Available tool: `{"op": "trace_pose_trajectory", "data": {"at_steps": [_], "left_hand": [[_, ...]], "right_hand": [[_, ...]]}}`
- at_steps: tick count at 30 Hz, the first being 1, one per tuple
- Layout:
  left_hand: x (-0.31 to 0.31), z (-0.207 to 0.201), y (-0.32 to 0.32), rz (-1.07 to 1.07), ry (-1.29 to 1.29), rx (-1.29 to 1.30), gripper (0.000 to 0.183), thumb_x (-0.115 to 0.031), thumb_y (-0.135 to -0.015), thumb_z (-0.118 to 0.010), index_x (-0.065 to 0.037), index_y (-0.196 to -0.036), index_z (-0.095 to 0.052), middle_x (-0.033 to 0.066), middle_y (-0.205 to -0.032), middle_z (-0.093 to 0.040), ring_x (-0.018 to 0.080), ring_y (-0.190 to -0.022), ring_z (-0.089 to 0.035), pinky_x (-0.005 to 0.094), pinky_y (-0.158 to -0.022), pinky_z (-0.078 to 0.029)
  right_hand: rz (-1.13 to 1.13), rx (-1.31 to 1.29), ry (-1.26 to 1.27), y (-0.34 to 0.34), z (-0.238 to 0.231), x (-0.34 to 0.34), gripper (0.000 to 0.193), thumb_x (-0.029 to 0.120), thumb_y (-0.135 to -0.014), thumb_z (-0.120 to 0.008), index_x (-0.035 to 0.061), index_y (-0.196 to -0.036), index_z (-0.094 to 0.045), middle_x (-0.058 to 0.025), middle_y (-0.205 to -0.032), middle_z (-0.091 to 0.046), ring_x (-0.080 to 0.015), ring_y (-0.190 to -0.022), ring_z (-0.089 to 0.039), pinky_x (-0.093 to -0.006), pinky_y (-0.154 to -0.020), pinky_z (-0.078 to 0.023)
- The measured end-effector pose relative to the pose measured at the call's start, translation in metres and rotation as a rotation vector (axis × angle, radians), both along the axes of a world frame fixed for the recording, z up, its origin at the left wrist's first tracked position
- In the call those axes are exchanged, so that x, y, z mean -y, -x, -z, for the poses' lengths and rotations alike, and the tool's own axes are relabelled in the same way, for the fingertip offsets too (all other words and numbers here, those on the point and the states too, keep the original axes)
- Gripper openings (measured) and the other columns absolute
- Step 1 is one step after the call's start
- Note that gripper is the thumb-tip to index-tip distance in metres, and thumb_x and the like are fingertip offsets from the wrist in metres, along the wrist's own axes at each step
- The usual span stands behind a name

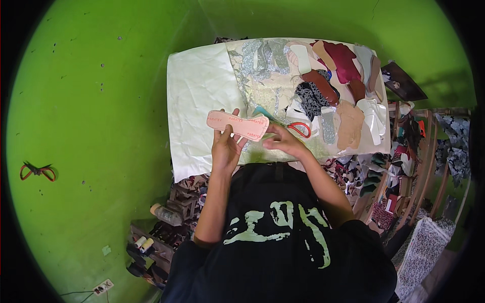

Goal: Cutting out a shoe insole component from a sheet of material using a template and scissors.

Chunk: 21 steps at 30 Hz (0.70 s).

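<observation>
A pale pink insole piece (222, 120) with red print and a dark outline near its edge lies across my left hand (227, 146). The thumb presses on its face, and the fingers support it from behind. At the insole's right end is my right hand (287, 142), its thumb and fingers apart; whether the fingertips touch the edge I cannot tell. Scissors with red handles (301, 130) rest on the table just beyond my right hand. Beside them is a teal piece (260, 111), partly hidden by the insole.
White sheet material (197, 96) covers the table's left side. Cut pieces crowd the right: a maroon cloth (342, 59), brown soles (321, 86), tan pieces (349, 123) and dark shreds (312, 103). Scraps and a wooden rack (427, 166) stand right. Another pair of scissors (38, 172) hangs on the green wall.
</observation>
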<state>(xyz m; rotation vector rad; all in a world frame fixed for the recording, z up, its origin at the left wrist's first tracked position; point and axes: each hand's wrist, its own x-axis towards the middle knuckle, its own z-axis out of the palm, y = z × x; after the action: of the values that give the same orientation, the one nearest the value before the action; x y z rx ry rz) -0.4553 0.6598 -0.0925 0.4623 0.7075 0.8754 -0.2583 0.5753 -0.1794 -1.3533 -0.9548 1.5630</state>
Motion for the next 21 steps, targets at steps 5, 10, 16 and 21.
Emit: {"op": "trace_pose_trajectory", "data": {"at_steps": [5,10,16,21], "left_hand": [[-0.007,0.012,0.019,-0.04,-0.021,0.037,0.049,-0.023,-0.105,-0.044,-0.019,-0.151,-0.027,0.0147,-0.152,-0.038,0.0312,-0.131,-0.049,0.0485,-0.106,-0.046],[-0.025,0.012,0.06,-0.063,0.082,0.215,0.049,-0.039,-0.105,-0.041,-0.02,-0.15,-0.032,0.0157,-0.152,-0.038,0.0323,-0.135,-0.045,0.05,-0.11,-0.041],[-0.047,0.026,0.106,0.014,0.06,0.092,0.054,-0.044,-0.104,-0.04,-0.016,-0.15,-0.033,0.016,-0.151,-0.041,0.0331,-0.136,-0.044,0.0505,-0.11,-0.041],[-0.066,0.022,0.136,-0.1,0.057,0.104,0.054,-0.043,-0.105,-0.038,-0.016,-0.151,-0.031,0.0161,-0.15,-0.042,0.0321,-0.136,-0.045,0.0506,-0.111,-0.039]], "right_hand": [[0.302,-0.313,0.05,0.045,-0.053,-0.037,0.035,0.02,-0.088,-0.075,0.0027,-0.115,-0.061,-0.006,-0.108,-0.067,-0.0115,-0.091,-0.066,-0.0274,-0.078,-0.057],[0.347,-0.274,0.008,0.069,-0.049,-0.056,0.021,0.011,-0.09,-0.068,0.0028,-0.109,-0.063,-0.0031,-0.097,-0.069,-0.0093,-0.087,-0.065,-0.0254,-0.075,-0.055],[0.388,-0.503,-0.007,0.076,-0.029,-0.068,0.03,0.002,-0.086,-0.057,0.0013,-0.115,-0.059,-0.0084,-0.106,-0.066,-0.0198,-0.095,-0.068,-0.0349,-0.086,-0.056],[0.531,-0.566,0.031,0.074,-0.009,-0.069,0.019,0.006,-0.086,-0.059,0.0069,-0.105,-0.054,-0.0079,-0.101,-0.065,-0.0196,-0.092,-0.068,-0.0377,-0.079,-0.059]]}}
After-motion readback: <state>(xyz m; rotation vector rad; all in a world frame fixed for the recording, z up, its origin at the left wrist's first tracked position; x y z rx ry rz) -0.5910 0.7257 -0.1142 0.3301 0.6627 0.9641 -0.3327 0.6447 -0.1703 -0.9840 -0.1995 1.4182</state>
